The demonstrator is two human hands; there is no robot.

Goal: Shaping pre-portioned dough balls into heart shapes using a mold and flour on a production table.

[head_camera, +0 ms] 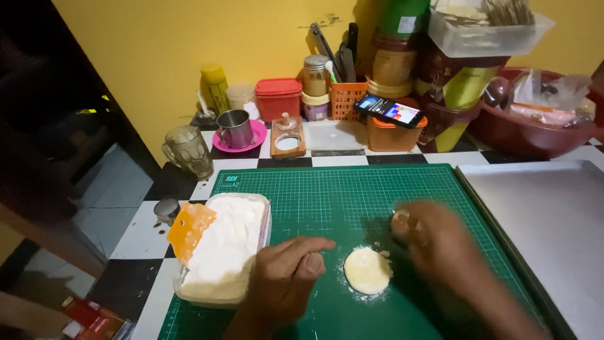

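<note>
Two bare hands work either side of a small disc of pale dough on a green cutting mat.

The left hand (286,277) rests on the mat with fingers curled loosely inward, nothing visibly held, just left of the dough disc (367,270), which lies flat in a dusting of flour. The right hand (434,239) is blurred, just right of the disc; it seems closed around a small pale lump (401,221), though I cannot tell how firmly. On the green cutting mat's (352,195) left edge stands a plastic tub of flour (223,249) with an orange scraper (187,230) on it. A metal tray (547,220) lies to the right; jars, a glass mug and a phone stand behind.
</note>
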